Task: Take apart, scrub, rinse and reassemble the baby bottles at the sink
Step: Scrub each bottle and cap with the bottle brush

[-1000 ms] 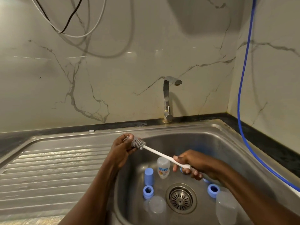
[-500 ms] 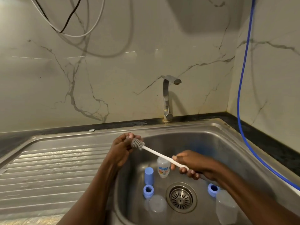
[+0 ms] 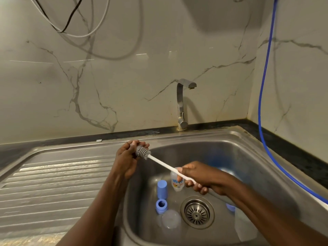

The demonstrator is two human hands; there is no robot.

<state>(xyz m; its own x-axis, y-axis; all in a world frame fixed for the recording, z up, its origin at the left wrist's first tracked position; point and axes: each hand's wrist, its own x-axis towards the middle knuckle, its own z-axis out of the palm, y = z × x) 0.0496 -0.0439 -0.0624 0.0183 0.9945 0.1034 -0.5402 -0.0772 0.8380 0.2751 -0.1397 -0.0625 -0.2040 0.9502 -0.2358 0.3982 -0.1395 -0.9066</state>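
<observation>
The left hand (image 3: 126,157) was up at the ten o'clock edge of the sink (image 3: 221,153); its fingers were curled round a small pale piece (image 3: 133,144) that was too small to tell what it was. The grey head (image 3: 143,153) of the brush (image 3: 160,162) pushed against those fingers; the white stick ran down toward four o'clock into the right hand (image 3: 198,176). That hand was closed tight round the stick, over the middle of the bowl.

Down in the bowl lay the bottle parts, set round the drain (image 3: 197,212). A small bottle with a picture on it (image 3: 174,183) stood at eleven o'clock from the drain, partly behind the right hand; a blue cap (image 3: 162,189) stood upright at ten o'clock; a blue ring (image 3: 161,205) sat at nine o'clock with its hole facing up. A clear round lid (image 3: 170,219) lay at eight o'clock, just beside the ring. At three o'clock a second blue ring (image 3: 230,207) peeked out from under the right arm; at four o'clock stood a tall clear piece (image 3: 245,226) — it was blurry.

The tap (image 3: 182,103) stood at twelve o'clock behind the bowl, with no water coming out; the ribbed draining board (image 3: 53,174) spread out at nine o'clock. A blue hose (image 3: 264,86) hung down the wall at two o'clock.
</observation>
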